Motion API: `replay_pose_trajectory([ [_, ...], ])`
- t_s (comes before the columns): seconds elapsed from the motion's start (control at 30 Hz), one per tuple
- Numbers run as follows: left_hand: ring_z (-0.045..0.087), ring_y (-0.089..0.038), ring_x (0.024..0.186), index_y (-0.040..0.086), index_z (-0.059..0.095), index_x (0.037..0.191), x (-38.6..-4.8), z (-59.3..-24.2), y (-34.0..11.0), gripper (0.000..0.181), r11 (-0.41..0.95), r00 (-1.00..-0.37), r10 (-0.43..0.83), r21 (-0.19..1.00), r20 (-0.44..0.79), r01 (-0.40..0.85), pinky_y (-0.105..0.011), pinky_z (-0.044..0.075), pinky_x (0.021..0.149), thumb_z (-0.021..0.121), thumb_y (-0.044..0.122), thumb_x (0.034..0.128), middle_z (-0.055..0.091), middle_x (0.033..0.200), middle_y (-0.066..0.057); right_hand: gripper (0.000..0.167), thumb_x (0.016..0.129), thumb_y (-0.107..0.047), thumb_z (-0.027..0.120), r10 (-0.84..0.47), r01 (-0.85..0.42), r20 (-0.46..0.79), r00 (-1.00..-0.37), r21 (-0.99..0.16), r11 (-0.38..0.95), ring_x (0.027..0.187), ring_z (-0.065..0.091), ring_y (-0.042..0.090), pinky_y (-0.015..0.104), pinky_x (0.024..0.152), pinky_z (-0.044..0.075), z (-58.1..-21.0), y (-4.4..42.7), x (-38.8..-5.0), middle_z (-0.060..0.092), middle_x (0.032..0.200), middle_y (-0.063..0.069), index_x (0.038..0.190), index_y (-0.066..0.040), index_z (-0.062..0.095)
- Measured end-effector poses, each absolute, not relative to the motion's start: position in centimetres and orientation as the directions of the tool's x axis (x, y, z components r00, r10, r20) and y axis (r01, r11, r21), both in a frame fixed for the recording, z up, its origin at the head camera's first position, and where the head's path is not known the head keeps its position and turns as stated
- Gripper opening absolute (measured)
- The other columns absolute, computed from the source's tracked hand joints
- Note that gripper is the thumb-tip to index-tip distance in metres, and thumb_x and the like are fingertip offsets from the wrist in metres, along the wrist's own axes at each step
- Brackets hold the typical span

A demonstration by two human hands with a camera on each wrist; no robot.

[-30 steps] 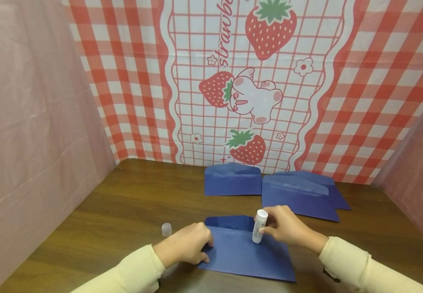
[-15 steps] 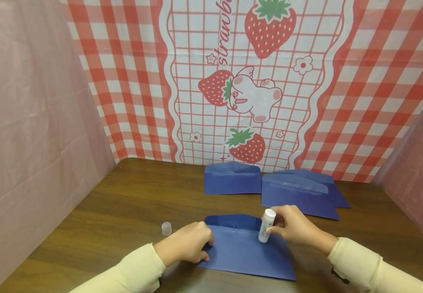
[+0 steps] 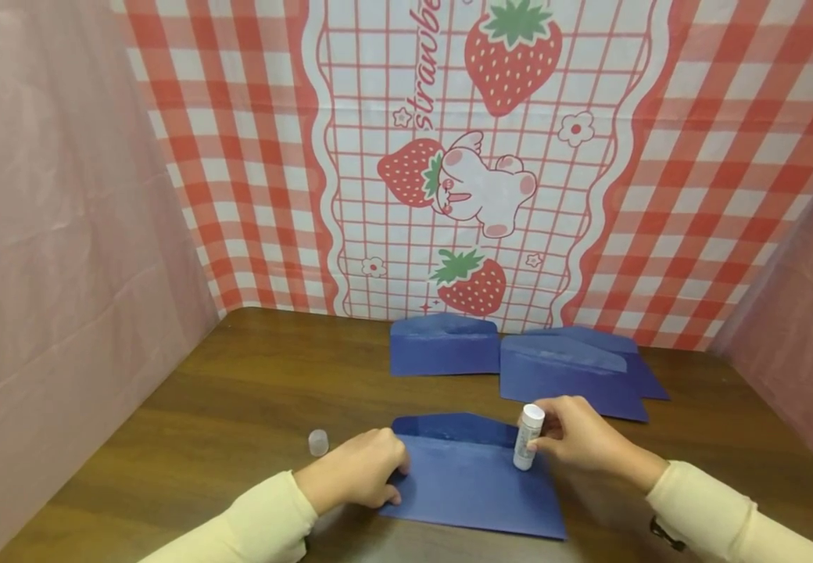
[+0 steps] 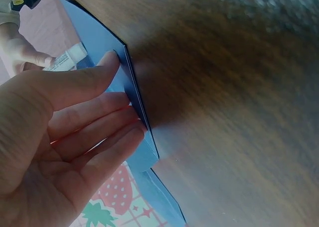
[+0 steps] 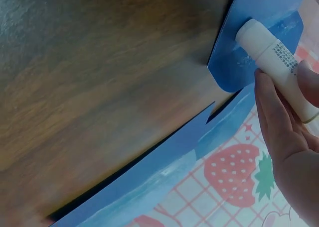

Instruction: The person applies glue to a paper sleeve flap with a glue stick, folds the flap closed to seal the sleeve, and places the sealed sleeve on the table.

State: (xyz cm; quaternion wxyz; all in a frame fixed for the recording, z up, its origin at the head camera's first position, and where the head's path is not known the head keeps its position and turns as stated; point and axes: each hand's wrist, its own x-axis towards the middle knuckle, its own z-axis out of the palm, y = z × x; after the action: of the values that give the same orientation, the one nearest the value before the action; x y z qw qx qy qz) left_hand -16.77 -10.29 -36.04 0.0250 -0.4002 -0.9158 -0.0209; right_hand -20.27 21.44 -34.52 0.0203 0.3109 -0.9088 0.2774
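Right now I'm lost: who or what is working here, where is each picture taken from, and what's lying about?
There is no robot, only a person's bare hands. A camera on the head takes the wide view; one on each wrist takes the close-ups. The left hand touches a blue envelope on the table. The right hand holds a white tube, apparently a glue stick, over that envelope. A clear cap lies near the left hand; three more blue envelopes lie behind.

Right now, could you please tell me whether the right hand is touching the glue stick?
Touching. The right wrist view shows the right hand pinching the glue stick, its thumb and fingers against opposite sides.
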Motion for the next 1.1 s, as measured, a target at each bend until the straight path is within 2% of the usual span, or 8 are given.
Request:
replay_pose_trajectory([
  [0.3, 0.067, -0.005, 0.071, 0.015, 0.075, 0.082, -16.9, -36.1, -10.7, 0.02, 0.662, -0.659, 0.746, 0.008, 0.093, 0.75, -0.018, 0.055, 0.065, 0.084, 0.026, 0.0679, 0.074, 0.077, 0.006, 0.02, 0.072, -0.006, 0.079, -0.565, -0.579, 0.187, -0.804, -0.465, 0.67, 0.075, 0.064, -0.002, 0.017, 0.062, 0.055, -33.9, 21.3, -20.4, 0.073, 0.083, 0.0, 0.088, -0.009, 0.067],
  [0.6, 0.069, -0.007, 0.074, 0.014, 0.076, 0.084, -16.7, -36.1, -10.4, 0.022, 0.66, -0.657, 0.747, 0.009, 0.098, 0.751, -0.018, 0.055, 0.067, 0.085, 0.026, 0.0671, 0.075, 0.08, 0.006, 0.017, 0.073, -0.001, 0.077, -0.677, -0.644, 0.103, -0.728, -0.442, 0.625, 0.073, 0.066, 0.004, 0.017, 0.062, 0.054, -32.2, 20.1, -20.7, 0.071, 0.08, -0.002, 0.087, -0.006, 0.068],
  [0.83, 0.07, -0.008, 0.078, 0.015, 0.077, 0.086, -16.4, -36.2, -10.4, 0.023, 0.682, -0.682, 0.727, 0.028, 0.087, 0.731, -0.018, 0.056, 0.07, 0.085, 0.025, 0.0672, 0.076, 0.082, 0.005, 0.018, 0.076, -0.001, 0.076, -0.691, -0.663, 0.135, -0.71, -0.46, 0.59, 0.077, 0.071, 0.013, 0.017, 0.064, 0.055, -31.8, 16.5, -21.5, 0.073, 0.085, 0.003, 0.091, -0.004, 0.069],
  [1.1, 0.07, -0.007, 0.08, 0.014, 0.077, 0.088, -16.4, -36.2, -10.2, 0.023, 0.703, -0.705, 0.707, 0.056, 0.056, 0.709, -0.016, 0.055, 0.071, 0.085, 0.025, 0.0686, 0.076, 0.083, 0.004, 0.025, 0.075, -0.003, 0.078, -0.726, -0.712, 0.19, -0.661, -0.463, 0.527, 0.078, 0.07, 0.012, 0.017, 0.066, 0.055, -33.2, 11.0, -22.2, 0.074, 0.09, 0.005, 0.099, -0.002, 0.071],
])
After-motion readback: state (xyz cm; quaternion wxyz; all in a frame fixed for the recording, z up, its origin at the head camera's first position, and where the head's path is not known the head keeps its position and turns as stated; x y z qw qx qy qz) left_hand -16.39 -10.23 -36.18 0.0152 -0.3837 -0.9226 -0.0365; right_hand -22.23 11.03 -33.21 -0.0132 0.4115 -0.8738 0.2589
